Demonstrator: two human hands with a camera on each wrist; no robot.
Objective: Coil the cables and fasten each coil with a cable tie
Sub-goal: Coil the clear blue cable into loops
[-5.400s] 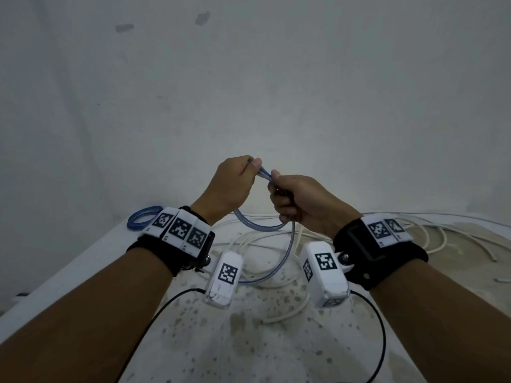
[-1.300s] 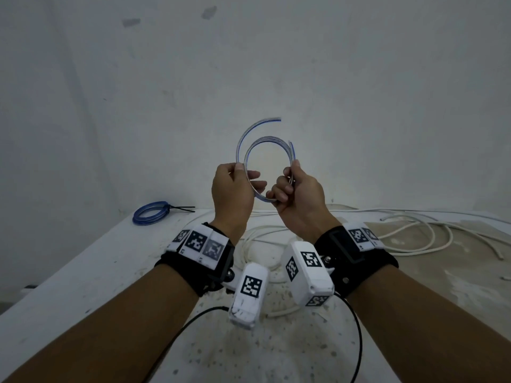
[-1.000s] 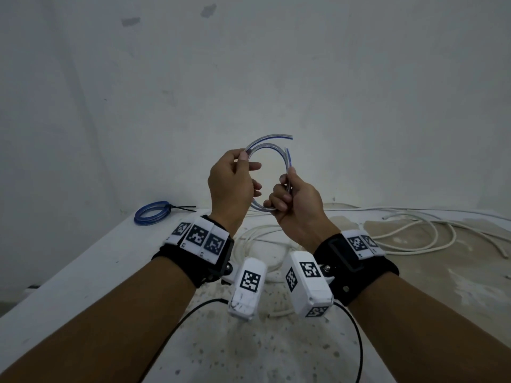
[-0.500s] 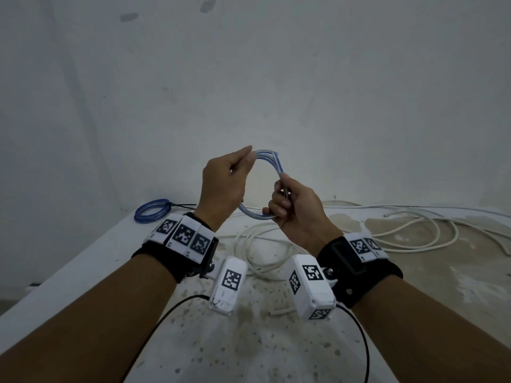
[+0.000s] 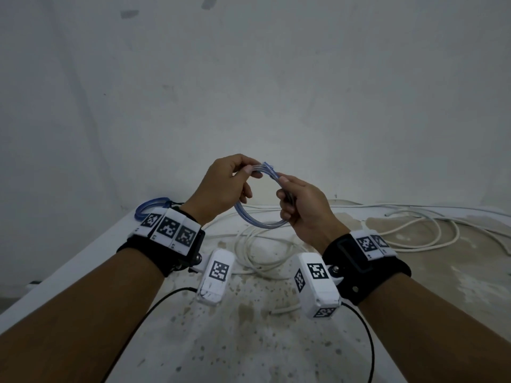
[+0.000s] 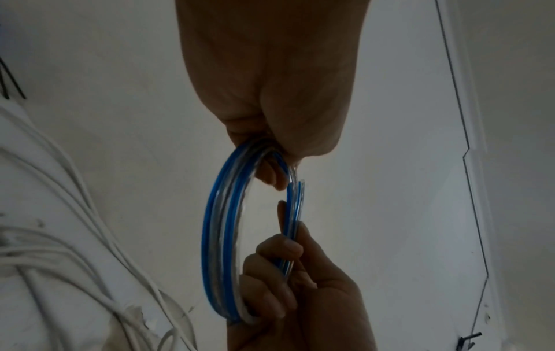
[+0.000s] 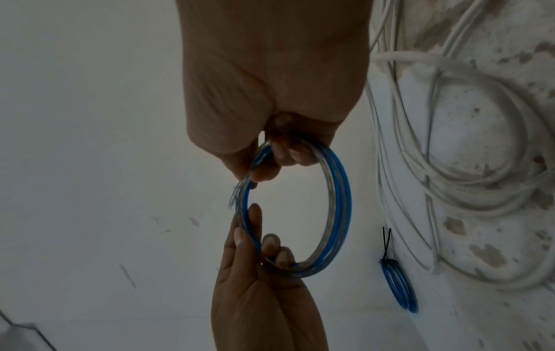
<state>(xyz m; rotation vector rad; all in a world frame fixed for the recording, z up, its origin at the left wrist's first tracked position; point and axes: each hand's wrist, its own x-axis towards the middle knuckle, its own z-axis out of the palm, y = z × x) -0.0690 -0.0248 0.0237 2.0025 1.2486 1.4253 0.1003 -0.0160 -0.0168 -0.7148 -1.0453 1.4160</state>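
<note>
- Holding a small coil of clear cable with a blue stripe [image 5: 260, 221] in the air above the tabletop [image 5: 69, 269], both hands share it: the left hand [image 5: 224, 186] pinches the top left of the loop between thumb and fingertips, and the right hand [image 5: 302, 208] has its fingers curled round the right side.
- In the left wrist view the coil [image 6: 223, 237] shows as several turns lying side by side, with a free cable end [image 6: 297, 190] sticking out between the two grips.
- In the right wrist view the same loop [image 7: 336, 209] hangs from the right hand's fingers [image 7: 282, 152], and the left hand [image 7: 258, 292] closes on its lower edge.
- A finished blue coil [image 5: 150, 208] lies at the far left corner of the tabletop, bound with a black cable tie [image 7: 386, 244] whose tails stick out.
- Loose white cables [image 5: 257, 252] sprawl across the far middle and the far right of the stained tabletop, below the raised hands.
- Both wrists wear black bands [image 5: 365, 269] carrying white camera blocks with square markers.
</note>
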